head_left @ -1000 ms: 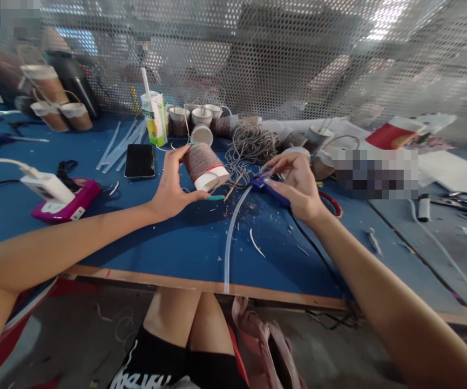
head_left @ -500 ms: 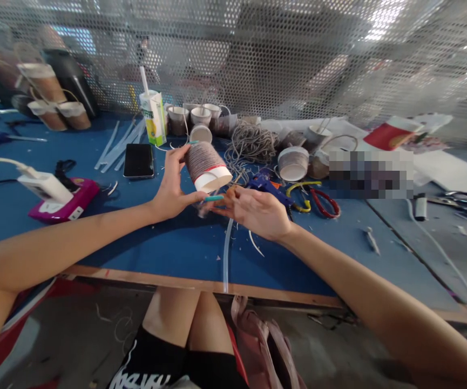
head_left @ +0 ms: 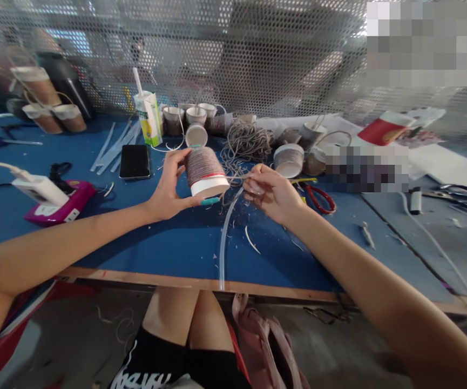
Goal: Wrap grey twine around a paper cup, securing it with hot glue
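My left hand (head_left: 170, 186) grips a paper cup (head_left: 205, 166) between thumb and fingers, above the blue table. Grey-brown cord is wound round the cup, with a red line beside its bare white rim, which points down toward me. To the right of the cup, my right hand (head_left: 271, 193) is closed, pinching a strand of cord (head_left: 239, 177) that runs taut from the cup. A heap of the same cord (head_left: 247, 140) lies behind. From beneath the strand, a clear glue stick (head_left: 224, 243) reaches down to the table's front edge.
More wrapped cups (head_left: 289, 160) stand behind, beside a drink carton (head_left: 148, 119). A phone (head_left: 135, 161) and a purple power strip (head_left: 61, 202) lie left. Right are red-handled pliers (head_left: 321, 200), scissors (head_left: 455, 192) and a red cup (head_left: 385, 128). A perforated metal screen (head_left: 233, 54) rises behind.
My right hand has moved right and slightly up from the cup's rim, drawing the cord out straight. My left hand has turned the cup so its rim faces more downward.
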A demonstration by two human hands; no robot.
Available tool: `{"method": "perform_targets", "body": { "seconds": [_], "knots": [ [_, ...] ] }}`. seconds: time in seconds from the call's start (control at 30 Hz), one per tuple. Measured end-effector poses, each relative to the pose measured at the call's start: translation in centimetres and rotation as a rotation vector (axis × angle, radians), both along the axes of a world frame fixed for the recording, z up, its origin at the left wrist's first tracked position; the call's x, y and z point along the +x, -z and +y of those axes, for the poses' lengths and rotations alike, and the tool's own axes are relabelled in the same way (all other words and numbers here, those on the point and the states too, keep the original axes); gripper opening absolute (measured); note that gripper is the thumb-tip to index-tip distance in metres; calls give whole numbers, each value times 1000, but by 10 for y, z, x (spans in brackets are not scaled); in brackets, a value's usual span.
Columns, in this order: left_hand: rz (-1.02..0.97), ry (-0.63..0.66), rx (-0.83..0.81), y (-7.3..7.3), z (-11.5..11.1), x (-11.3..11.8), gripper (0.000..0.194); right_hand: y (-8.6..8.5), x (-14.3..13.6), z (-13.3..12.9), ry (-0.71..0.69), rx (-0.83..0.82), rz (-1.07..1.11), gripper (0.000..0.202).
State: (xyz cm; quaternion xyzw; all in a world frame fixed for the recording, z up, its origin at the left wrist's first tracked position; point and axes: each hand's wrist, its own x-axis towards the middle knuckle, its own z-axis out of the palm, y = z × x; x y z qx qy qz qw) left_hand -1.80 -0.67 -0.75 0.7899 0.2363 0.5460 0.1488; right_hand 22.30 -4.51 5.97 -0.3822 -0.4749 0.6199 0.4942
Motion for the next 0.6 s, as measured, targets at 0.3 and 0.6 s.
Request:
{"method": "perform_targets", "body": {
  "seconds": [0.3,0.6],
  "knots": [
    [25,-70,7,-6,-3,1,88,10,10,1,504,689,-454,13],
    [64,-89,70,-12,-6,4,89,11,-5,-23,-128,713,-453,27]
  ]
}}
